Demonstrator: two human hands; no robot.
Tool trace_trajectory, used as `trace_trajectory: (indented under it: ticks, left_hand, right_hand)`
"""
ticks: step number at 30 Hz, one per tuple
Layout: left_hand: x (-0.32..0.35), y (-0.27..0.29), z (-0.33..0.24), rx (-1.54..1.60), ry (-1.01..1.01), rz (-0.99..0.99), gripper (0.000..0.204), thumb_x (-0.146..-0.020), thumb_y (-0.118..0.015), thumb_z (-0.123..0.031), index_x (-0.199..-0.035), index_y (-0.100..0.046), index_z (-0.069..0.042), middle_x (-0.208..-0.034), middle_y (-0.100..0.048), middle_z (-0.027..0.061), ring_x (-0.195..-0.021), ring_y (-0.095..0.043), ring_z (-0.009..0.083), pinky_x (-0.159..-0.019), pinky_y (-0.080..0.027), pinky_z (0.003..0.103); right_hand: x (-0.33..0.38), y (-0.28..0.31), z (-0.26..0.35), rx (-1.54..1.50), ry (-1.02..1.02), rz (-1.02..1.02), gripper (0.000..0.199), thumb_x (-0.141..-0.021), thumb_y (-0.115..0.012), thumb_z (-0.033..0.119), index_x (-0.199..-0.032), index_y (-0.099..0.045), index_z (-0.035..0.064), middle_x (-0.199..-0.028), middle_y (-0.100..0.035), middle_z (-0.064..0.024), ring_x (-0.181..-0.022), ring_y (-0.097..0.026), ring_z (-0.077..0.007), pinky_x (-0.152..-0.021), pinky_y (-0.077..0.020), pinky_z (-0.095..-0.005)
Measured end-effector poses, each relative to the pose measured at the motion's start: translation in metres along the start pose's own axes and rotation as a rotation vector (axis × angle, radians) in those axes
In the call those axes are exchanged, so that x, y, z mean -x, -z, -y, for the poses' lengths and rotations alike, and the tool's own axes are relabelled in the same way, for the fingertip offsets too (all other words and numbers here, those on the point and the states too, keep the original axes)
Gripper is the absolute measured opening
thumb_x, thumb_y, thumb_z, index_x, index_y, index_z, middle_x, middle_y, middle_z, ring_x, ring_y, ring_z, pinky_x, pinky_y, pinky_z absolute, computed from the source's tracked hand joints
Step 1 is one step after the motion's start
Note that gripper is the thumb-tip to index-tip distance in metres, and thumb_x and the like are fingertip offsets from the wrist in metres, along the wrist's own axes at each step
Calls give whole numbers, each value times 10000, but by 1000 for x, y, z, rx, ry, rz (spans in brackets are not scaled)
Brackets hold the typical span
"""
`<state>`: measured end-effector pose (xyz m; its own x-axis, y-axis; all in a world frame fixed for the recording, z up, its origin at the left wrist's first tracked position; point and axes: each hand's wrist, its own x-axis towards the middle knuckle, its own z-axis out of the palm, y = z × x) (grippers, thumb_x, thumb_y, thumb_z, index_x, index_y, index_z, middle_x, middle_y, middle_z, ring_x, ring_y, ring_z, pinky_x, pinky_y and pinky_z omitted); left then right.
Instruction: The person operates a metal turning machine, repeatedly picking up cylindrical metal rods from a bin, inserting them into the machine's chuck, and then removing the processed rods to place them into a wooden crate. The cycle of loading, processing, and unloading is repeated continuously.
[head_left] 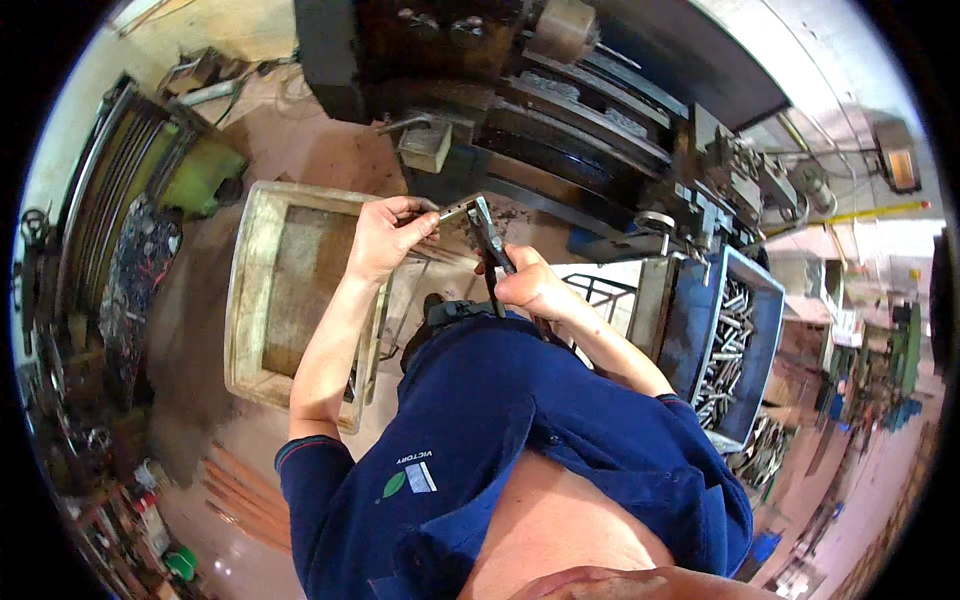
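Past the right edge of the pale tub (pixel 240 300) | left grip (pixel 393 238) pinches slim metal piece (pixel 455 212) by the head of dark tool (pixel 490 237), clasped in right grip (pixel 530 285) | piece seems mid-step; whether metal parts (pixel 728 350) in blue bin (pixel 764 325) are done or waiting, cannot tell

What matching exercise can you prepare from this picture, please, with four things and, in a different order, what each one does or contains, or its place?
1. Left hand
2. Right hand
3. Blue crate
4. Off-white tub

A. Contains many metal pieces
B. On the picture's left side
C. Grips a dark-handled tool
D. Pinches a small slender piece

Pairs: 1-D, 2-C, 3-A, 4-B.
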<state>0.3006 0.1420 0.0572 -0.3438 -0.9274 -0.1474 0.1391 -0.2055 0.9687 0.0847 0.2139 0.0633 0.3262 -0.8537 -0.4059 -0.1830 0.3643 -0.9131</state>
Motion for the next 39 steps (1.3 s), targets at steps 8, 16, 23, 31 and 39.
trace_trajectory:
  ticks: [8, 16, 23, 31, 39]
  left_hand:
    - [-34, -24, 2, -157, 28, 240, 208, -757, -670, -86, -905, -624, 53, -727, -616, 54, -633, -571, 92, -595, -472, 220]
    - [-61, -36, 7, -124, 69, 413, 195, -762, -663, -98, -885, -618, 46, -735, -611, 52, -625, -561, 94, -594, -464, 223]
    - [-82, -45, 22, 47, 200, 449, 210, -794, -628, -117, -938, -581, 29, -789, -613, 60, -646, -586, 120, -627, -495, 246]
    - [-74, -77, 56, -22, 335, 504, 336, -801, -628, -154, -1073, -520, 12, -930, -606, 71, -845, -581, 133, -762, -474, 269]
    - [-132, -199, 94, 36, 144, 752, 568, -724, -670, -60, -1208, -383, 21, -1126, -495, 93, -1030, -502, 182, -892, -418, 314]
  right_hand:
    - [11, 0, -18, 120, 0, -275, 336, -605, -547, 155, -899, -523, -6, -704, -481, -19, -650, -436, -116, -582, -347, -247]
    - [11, -8, -34, 101, -27, -481, 335, -586, -604, 193, -821, -484, -14, -697, -519, -177, -685, -520, -307, -643, -413, -341]
    - [10, -9, -31, -219, -60, -575, 276, -581, -569, 159, -809, -499, 19, -672, -493, -55, -656, -470, -156, -595, -384, -277]
    - [-5, 53, -62, -639, 27, -710, 278, -626, -491, -4, -900, -502, 37, -708, -499, -37, -589, -480, -139, -550, -393, -260]
    - [-54, 183, -34, -502, 271, -960, 199, -616, -548, 57, -800, -478, 31, -658, -447, 1, -604, -399, -96, -530, -354, -253]
